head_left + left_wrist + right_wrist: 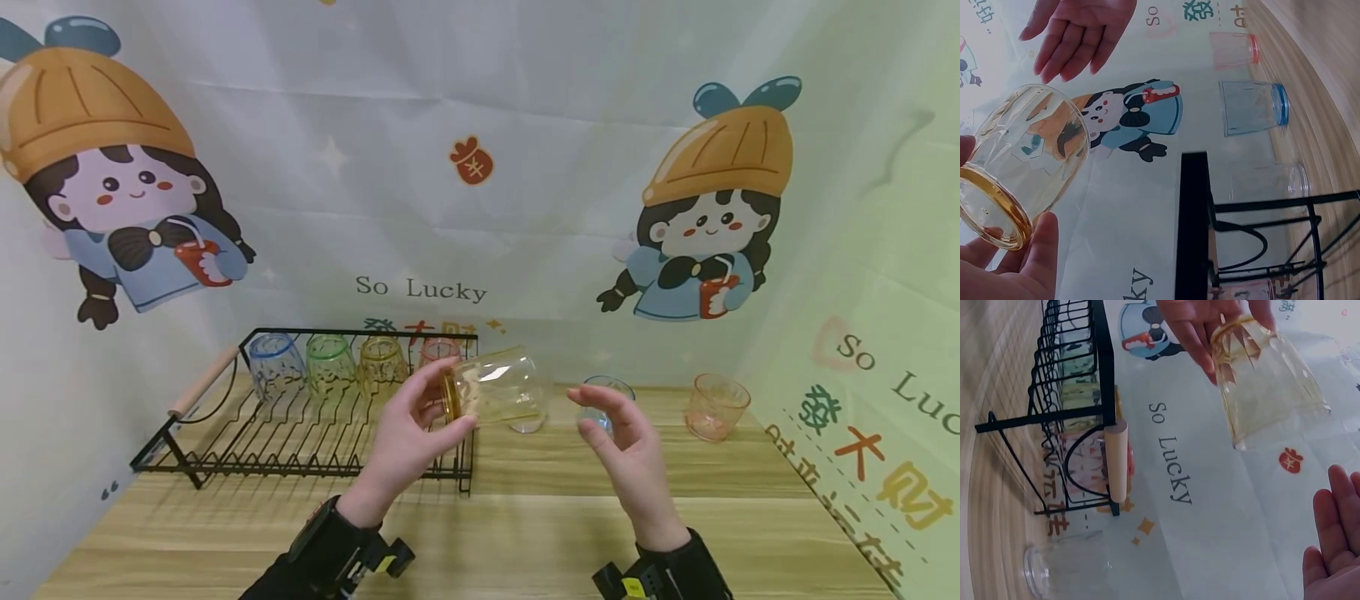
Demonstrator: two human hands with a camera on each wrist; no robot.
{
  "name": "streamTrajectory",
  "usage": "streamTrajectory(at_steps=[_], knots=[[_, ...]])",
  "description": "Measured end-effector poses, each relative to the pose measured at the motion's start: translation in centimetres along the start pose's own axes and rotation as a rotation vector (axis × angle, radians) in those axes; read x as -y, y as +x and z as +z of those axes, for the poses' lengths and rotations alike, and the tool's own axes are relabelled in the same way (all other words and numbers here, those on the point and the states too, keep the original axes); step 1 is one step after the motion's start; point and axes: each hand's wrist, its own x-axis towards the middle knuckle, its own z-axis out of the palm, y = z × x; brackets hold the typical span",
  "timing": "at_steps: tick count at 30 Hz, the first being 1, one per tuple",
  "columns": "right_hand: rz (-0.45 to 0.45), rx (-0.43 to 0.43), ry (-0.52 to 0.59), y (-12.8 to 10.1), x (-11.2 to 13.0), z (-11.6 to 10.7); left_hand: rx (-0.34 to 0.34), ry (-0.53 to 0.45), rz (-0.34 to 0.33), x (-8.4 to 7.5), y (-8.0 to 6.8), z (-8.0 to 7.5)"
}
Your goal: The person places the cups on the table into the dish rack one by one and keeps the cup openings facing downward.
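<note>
My left hand (408, 429) grips a yellow-tinted drinking glass (498, 387) by its thick amber base. The glass lies tilted on its side in the air, its mouth turned to the right; its hollow shows in the left wrist view, with nothing seen inside. To the right of that mouth, my right hand (626, 454) is held up with fingers slightly bent and apart from the glass. No object touches the right hand's fingers (1329, 519) in the right wrist view. Behind the right hand, partly hidden, a blue-tinted glass (609, 390) stands on the table.
A black wire rack (300, 471) with wooden handles stands at the left. Along its back row sit blue (276, 367), green (331, 367), yellow (383, 367) and pink (438, 348) glasses, seemingly upside down. A clear glass (1072, 565) and a red-tinted glass (716, 408) stand on the wood-grain table (540, 533).
</note>
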Motion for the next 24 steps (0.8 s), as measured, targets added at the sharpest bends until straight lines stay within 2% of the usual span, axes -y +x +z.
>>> streamTrajectory(at_steps=[11, 24], knots=[[0.035, -0.019, -0.047, -0.2, -0.4, -1.2, -0.025, 0.077, -0.061, 0.2, -0.4, -1.9], [0.044, -0.025, -0.1, -0.5, -0.7, -2.3, -0.055, 0.136, -0.089, 0.7, -1.0, -3.9]])
